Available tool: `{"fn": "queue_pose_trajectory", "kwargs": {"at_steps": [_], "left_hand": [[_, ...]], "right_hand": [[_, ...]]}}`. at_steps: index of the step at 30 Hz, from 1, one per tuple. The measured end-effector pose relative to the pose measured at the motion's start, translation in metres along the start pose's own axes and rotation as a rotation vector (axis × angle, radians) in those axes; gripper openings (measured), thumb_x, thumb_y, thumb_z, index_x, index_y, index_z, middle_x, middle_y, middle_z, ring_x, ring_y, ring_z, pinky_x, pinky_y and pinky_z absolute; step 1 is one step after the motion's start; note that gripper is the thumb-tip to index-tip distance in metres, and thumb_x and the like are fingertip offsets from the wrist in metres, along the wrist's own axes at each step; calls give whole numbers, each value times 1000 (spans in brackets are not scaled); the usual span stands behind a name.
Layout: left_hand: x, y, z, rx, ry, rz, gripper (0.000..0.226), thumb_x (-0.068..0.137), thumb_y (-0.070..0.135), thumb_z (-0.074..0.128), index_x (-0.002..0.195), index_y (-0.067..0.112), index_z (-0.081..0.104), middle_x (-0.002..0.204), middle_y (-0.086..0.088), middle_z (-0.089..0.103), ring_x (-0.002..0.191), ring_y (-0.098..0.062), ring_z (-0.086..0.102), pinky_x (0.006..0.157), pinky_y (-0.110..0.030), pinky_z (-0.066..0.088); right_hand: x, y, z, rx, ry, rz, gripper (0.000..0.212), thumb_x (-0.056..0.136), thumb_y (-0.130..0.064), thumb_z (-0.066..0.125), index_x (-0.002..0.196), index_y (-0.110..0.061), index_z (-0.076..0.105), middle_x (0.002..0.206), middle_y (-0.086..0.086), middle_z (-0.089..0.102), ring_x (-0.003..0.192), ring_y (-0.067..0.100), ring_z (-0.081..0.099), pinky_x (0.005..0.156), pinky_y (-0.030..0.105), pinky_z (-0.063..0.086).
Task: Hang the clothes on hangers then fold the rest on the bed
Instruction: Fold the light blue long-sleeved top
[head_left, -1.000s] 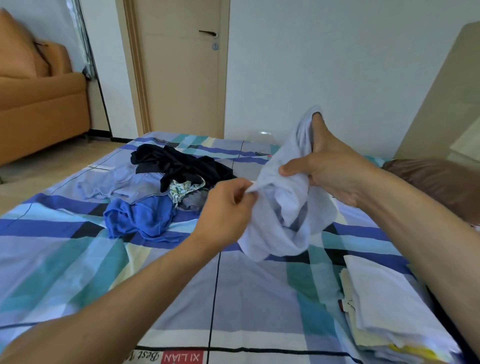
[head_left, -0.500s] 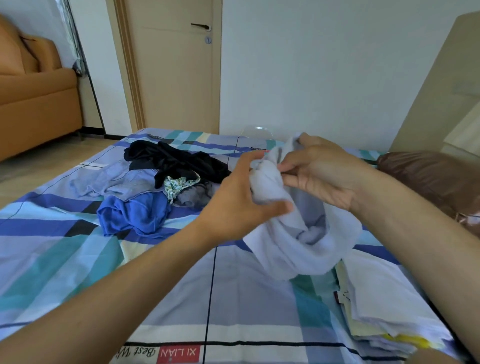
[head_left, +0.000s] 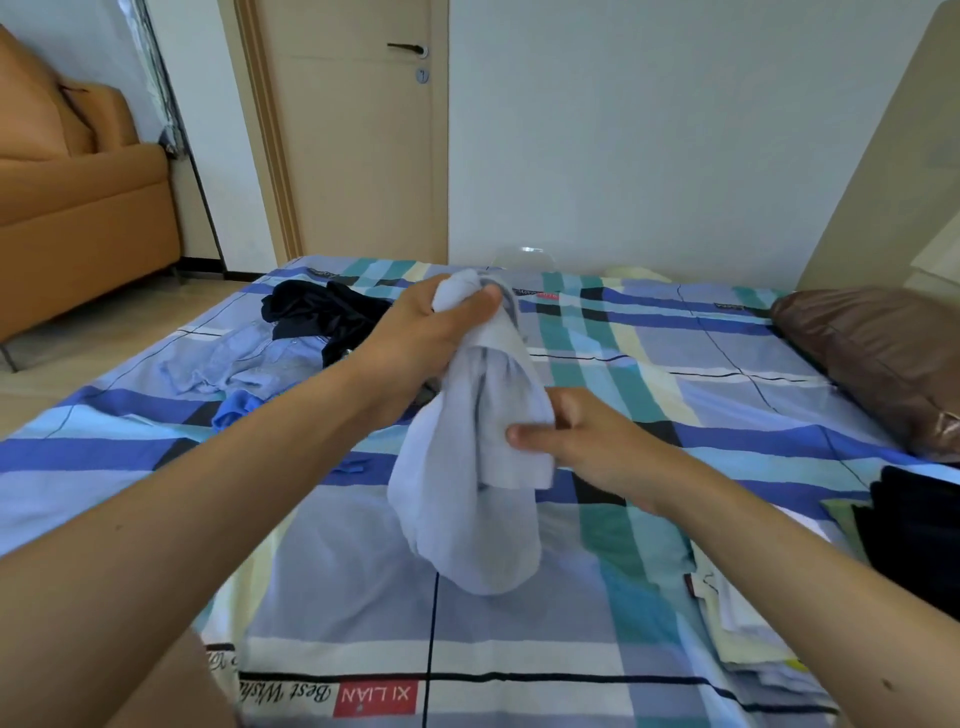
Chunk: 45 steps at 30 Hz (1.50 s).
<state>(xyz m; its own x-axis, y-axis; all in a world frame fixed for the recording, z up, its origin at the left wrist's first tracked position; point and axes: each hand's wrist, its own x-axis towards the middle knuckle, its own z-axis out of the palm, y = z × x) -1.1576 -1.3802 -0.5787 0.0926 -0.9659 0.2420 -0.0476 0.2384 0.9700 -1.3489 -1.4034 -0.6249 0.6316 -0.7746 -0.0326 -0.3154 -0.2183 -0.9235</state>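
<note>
A pale lilac-white garment (head_left: 467, 483) hangs bunched above the plaid bed sheet (head_left: 597, 613). My left hand (head_left: 421, 338) grips its top end, fingers curled round the cloth. Lower down, my right hand (head_left: 587, 441) pinches a side edge of the same garment between thumb and fingers. Its bottom sags onto the sheet. Behind my left arm lies a heap of loose clothes: a black garment (head_left: 311, 312), a light blue shirt (head_left: 244, 358) and a bright blue piece (head_left: 234, 410).
Folded pale clothes (head_left: 737, 623) are stacked at the bed's right edge, with a dark folded item (head_left: 914, 525) beside them. A brown pillow (head_left: 878, 353) lies at the right. An orange sofa (head_left: 78, 208) and a closed door (head_left: 363, 130) stand beyond the bed.
My left hand has risen to take the garment's top, and my right hand has dropped from the top to its side edge. The garment now hangs lengthwise, and the view has shifted right.
</note>
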Motion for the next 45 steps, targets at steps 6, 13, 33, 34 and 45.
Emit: {"fn": "queue_pose_trajectory", "kwargs": {"at_steps": [6, 13, 33, 34, 45], "left_hand": [[7, 2, -37, 348, 70, -96, 21, 97, 41, 61, 106, 25, 69, 88, 11, 66, 67, 4, 63, 54, -11, 46], [-5, -3, -33, 524, -283, -42, 54, 81, 71, 61, 116, 29, 61, 103, 4, 68, 87, -15, 62, 82, -33, 52], [15, -11, -67, -241, 251, -304, 61, 99, 61, 45, 132, 12, 61, 119, -12, 71, 103, -25, 71, 86, -43, 58], [14, -12, -75, -188, 248, -328, 66, 97, 66, 44, 128, 10, 63, 104, -10, 73, 87, -21, 72, 77, -39, 57], [-6, -1, -31, 858, -212, 98, 58, 71, 73, 62, 98, 22, 64, 90, 6, 71, 84, -12, 66, 76, -35, 54]], "right_hand": [[9, -30, -27, 275, 166, -77, 19, 102, -15, 53, 115, -20, 68, 101, -1, 75, 91, 9, 71, 72, 25, 57], [15, -96, -40, 305, 168, -256, 17, 102, -16, 53, 96, -14, 69, 87, 2, 68, 78, 11, 65, 68, 27, 54], [26, -3, -19, -205, 194, -59, 19, 100, -11, 55, 98, -15, 73, 89, 7, 74, 75, 17, 65, 70, 30, 50], [26, -5, -22, -202, 220, -69, 21, 102, -14, 52, 100, -11, 72, 95, 15, 73, 78, 22, 67, 70, 31, 49], [38, -48, -11, -278, 220, -172, 34, 101, -26, 54, 73, -8, 57, 68, 11, 45, 64, 12, 37, 61, 31, 29]]}}
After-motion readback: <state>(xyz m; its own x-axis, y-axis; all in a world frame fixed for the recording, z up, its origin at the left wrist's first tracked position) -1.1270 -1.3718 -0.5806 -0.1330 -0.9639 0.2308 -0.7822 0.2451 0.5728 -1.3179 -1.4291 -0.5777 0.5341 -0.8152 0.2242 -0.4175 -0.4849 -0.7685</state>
